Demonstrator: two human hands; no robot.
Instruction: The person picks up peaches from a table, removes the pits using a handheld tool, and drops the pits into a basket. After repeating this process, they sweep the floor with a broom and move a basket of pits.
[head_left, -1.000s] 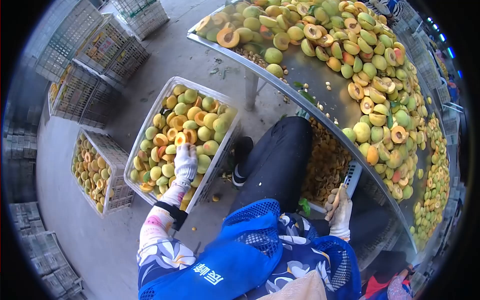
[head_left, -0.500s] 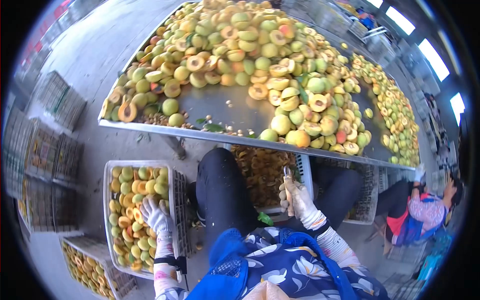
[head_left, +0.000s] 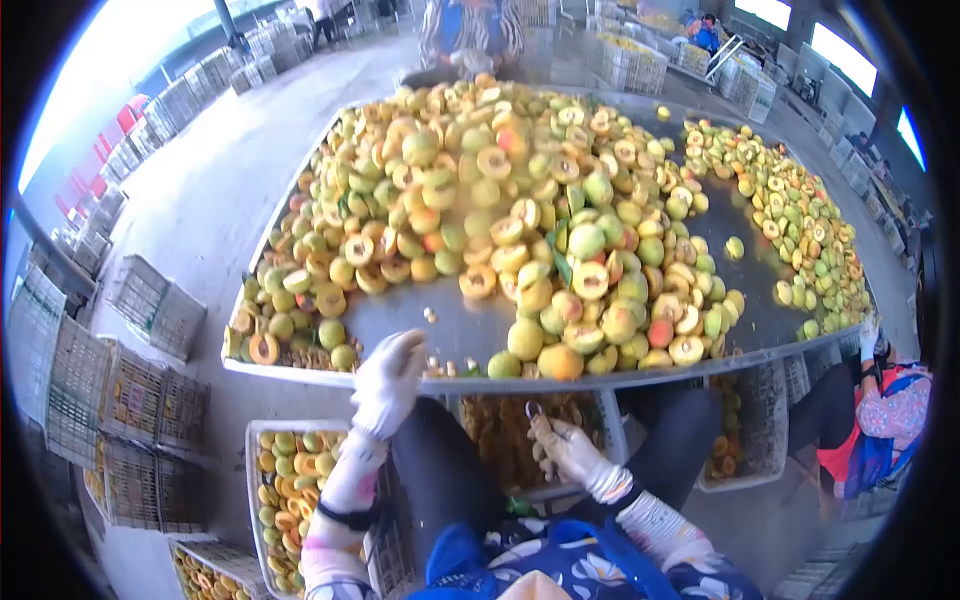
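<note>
My left hand (head_left: 388, 375), in a white glove, is raised over the near edge of the metal table (head_left: 400, 310). Its fingers are loosely bent, and no fruit shows in them. My right hand (head_left: 575, 452), also gloved, is closed round a pitting tool (head_left: 534, 412) with a small metal loop at its tip, held above my lap. Whole and halved yellow-green peaches (head_left: 590, 280) are heaped on the table, several halves showing pits or hollows. Below the tool, a crate (head_left: 612, 425) of brownish scraps stands between my legs. Left of my knee, peach halves (head_left: 290, 500) fill another crate (head_left: 252, 470).
Stacked plastic crates (head_left: 150, 390) stand on the floor at the left. Another crate of fruit (head_left: 215, 575) is at the lower left. A person (head_left: 890, 420) sits at the table's right end, and another person (head_left: 470, 35) is at its far side.
My left hand has lifted off the peach halves in the left crate and moved up and right to the table edge. My right hand keeps the tool. The view has tilted upward.
</note>
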